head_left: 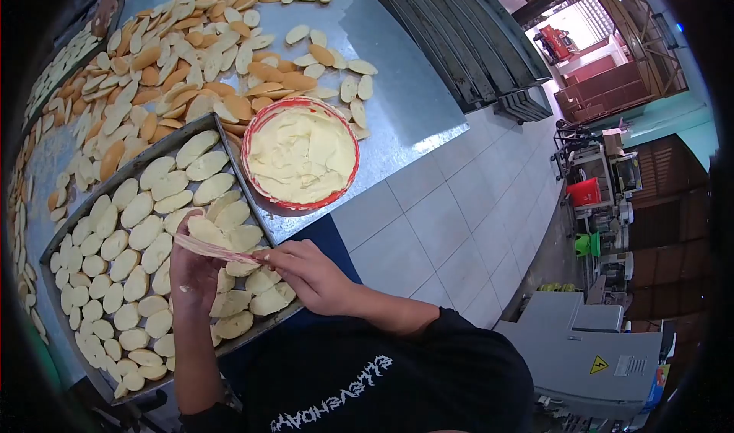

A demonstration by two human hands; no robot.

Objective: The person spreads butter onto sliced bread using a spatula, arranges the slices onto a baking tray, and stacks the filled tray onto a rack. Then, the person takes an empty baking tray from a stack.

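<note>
My left hand (pixel 193 274) is closed around an oval bread slice (pixel 205 229), held up over a metal tray (pixel 53 253). My right hand (pixel 312 278) grips a cream-smeared spreading spatula (pixel 218 252), whose blade lies against or just over the slice; actual contact I cannot tell. Rows of pale oval bread slices (pixel 138 288) fill the tray, cut faces up. Beside the tray's far right corner stands a red-rimmed bowl (pixel 354 165) full of pale yellow cream (pixel 302 154), with smears along its rim.
A heap of loose bread slices (pixel 180 81) covers much of the metal table (pixel 397 89). Stacked dark trays (pixel 459 35) stand at the far right edge. At upper left another person's hand (pixel 102 16) is near a second filled tray (pixel 61 69). A grey electrical cabinet (pixel 581 356) stands at right.
</note>
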